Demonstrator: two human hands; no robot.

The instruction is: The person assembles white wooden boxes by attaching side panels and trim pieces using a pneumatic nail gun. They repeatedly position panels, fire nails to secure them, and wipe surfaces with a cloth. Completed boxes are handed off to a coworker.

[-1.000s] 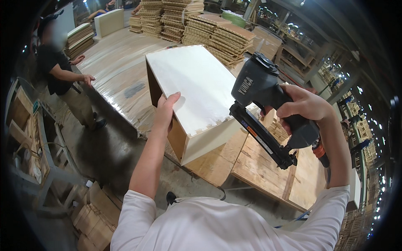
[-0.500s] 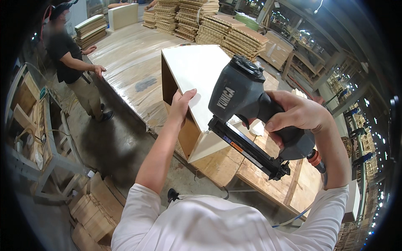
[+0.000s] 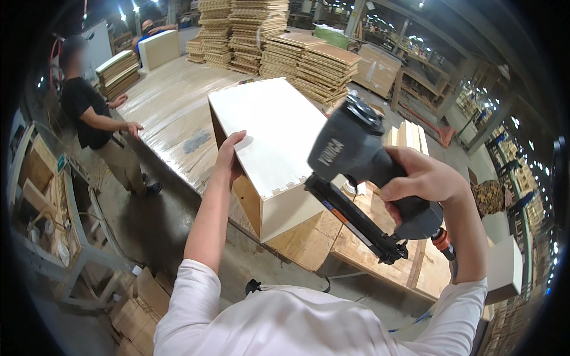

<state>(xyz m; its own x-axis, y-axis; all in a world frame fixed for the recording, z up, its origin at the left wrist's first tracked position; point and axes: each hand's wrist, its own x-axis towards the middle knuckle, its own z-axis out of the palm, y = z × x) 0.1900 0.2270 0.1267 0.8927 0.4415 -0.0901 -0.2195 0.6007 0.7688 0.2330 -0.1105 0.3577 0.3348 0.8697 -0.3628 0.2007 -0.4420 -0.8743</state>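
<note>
My right hand (image 3: 423,180) grips the handle of a dark grey pneumatic nail gun (image 3: 356,160), whose nose hangs over the near right corner of a pale wooden box (image 3: 267,136). An orange air fitting (image 3: 442,242) sticks out below the handle. The box lies on a wide workbench (image 3: 172,113), with finger joints showing at its near corner. My left hand (image 3: 228,155) rests flat on the box's near left edge, fingers spread, holding nothing.
Another person in a black shirt (image 3: 89,113) stands at the left with a hand on the plastic-covered workbench. Stacks of wooden panels (image 3: 309,59) fill the back. A cluttered wooden rack (image 3: 47,207) stands at the left, and cardboard scraps (image 3: 142,308) lie on the floor.
The nail gun in my right hand has come down and left toward the box's near corner. My left hand has stayed on the box edge. The view has shifted slightly.
</note>
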